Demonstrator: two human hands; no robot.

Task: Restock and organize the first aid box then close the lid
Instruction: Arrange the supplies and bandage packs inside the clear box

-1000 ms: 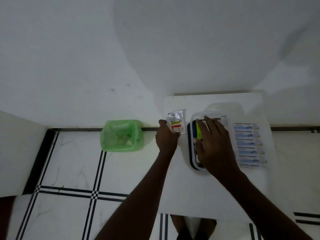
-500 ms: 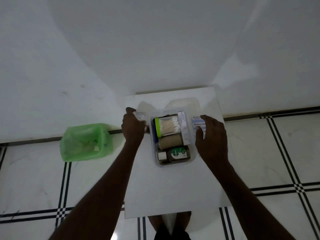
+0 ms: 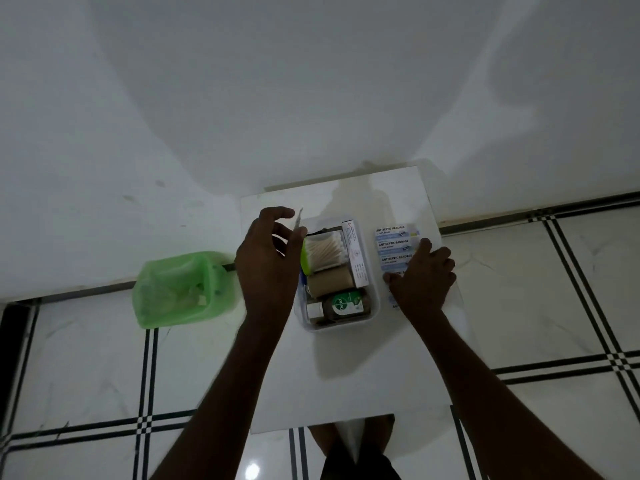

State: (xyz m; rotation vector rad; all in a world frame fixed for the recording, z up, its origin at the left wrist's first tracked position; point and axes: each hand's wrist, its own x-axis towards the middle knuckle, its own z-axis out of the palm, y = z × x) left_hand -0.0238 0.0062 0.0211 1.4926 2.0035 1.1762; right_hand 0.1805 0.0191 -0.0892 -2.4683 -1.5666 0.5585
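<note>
White table (image 3: 346, 375); right hand (image 3: 424, 275) hides lower antiseptic bandage strips (image 3: 393, 242).

Left hand (image 3: 268, 263) pinches a packet (image 3: 298, 220) — beside the box (image 3: 372, 308).

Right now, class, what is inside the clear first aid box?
Inside the first aid box: cotton swabs, a tan bandage roll, a Dettol bottle, a white carton. Anything underneath them is hidden.

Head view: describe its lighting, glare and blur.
Head view: dim and greenish; a bright glare spot on the glossy tiled floor at the bottom edge; soft arm shadows on the white wall; wide-angle bending of tile lines; blue antiseptic bandage strips print stays legible.
</note>
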